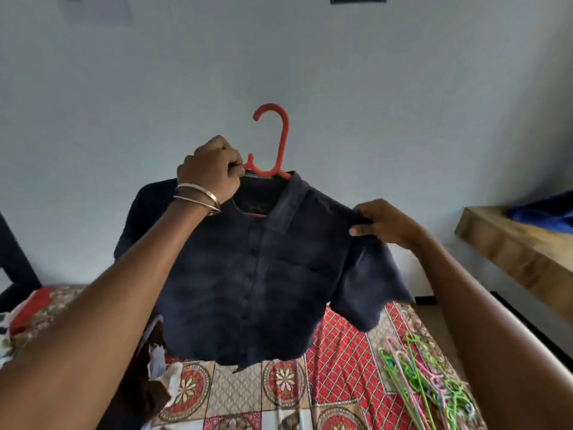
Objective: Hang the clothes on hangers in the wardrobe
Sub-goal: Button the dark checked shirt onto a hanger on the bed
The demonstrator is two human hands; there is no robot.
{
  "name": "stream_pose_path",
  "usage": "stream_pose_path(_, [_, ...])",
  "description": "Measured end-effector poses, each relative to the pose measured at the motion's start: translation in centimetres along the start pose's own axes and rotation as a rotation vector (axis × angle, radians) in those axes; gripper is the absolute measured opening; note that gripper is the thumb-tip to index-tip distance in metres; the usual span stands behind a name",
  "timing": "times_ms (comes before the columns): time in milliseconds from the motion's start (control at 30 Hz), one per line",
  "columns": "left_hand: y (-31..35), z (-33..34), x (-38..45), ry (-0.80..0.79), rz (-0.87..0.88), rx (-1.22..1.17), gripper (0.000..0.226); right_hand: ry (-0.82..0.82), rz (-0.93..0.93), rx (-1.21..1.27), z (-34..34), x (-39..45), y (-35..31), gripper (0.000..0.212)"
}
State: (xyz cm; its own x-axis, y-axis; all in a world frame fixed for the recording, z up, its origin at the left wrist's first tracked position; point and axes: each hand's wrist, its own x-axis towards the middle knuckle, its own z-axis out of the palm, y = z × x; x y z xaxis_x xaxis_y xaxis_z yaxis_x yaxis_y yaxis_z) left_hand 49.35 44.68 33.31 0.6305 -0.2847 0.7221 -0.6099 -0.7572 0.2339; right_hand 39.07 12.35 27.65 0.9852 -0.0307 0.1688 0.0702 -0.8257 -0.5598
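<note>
A dark navy short-sleeved shirt (248,274) hangs in the air in front of me on a red plastic hanger (277,141), whose hook points up and left. My left hand (210,169), with bangles on the wrist, grips the hanger's left arm together with the shirt's collar. My right hand (381,221) pinches the shirt's right shoulder seam. The hanger's lower bar shows through the open neck; its right arm is hidden under the fabric.
A bed with a patterned red and beige cover (338,361) lies below. Several green and pink hangers (424,380) lie on it at the right. More clothes (28,311) are piled at the left. A wooden shelf (511,243) juts out at the right.
</note>
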Motion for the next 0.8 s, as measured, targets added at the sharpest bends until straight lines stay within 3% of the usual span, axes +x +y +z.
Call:
stream_pose_path(67, [0.8,-2.1,-0.5,0.01,0.048,0.043,0.012,-0.099,0.028,0.034,-1.5,-1.1,-0.6,0.02])
stream_pose_path(167, [1.9,-3.6,-0.4,0.034,0.062,0.061,0.012,-0.211,0.08,-0.348,-2.6,-1.1,-2.0,0.01])
stream_pose_path(267, [2.1,-4.1,-0.7,0.041,-0.003,-0.016,0.012,-0.252,0.111,-0.608,-3.2,-1.2,-3.5,0.028])
stream_pose_path(333, [1.7,-4.7,-0.8,0.048,-0.063,-0.079,0.014,-0.138,0.186,-0.641,-3.7,-1.6,-4.2,0.047])
stream_pose_path(400, [1.5,-4.8,-1.0,0.059,-0.11,-0.132,0.015,0.156,0.101,-0.506,-3.6,-1.7,-5.2,0.051])
stream_pose_path(467, [1.8,-4.7,-1.0,0.047,-0.132,-0.179,0.014,0.386,-0.108,-0.109,-3.1,-1.5,-7.9,0.043])
stream_pose_path(533, [2.4,-4.4,-1.0,0.02,-0.134,-0.217,0.01,0.325,-0.179,0.105,-2.7,-1.2,-11.3,0.039])
stream_pose_path(633, [2.6,-4.4,-0.4,0.01,-0.129,-0.276,0.005,0.105,-0.185,-0.141,-2.0,-0.1,-14.3,0.043])
stream_pose_path(667, [2.7,-4.4,-0.4,0.014,-0.133,-0.291,0.005,0.098,-0.177,-0.174,-1.8,-0.1,-14.1,0.04])
stream_pose_path(733, [2.0,-4.7,0.2,0.033,-0.101,-0.321,0.005,0.141,-0.129,0.034,-1.8,-0.6,-14.1,0.037])
stream_pose_path(800, [2.1,-5.1,1.2,0.028,-0.038,-0.368,0.005,0.3,-0.098,0.226,-2.6,-2.1,-13.8,0.04])
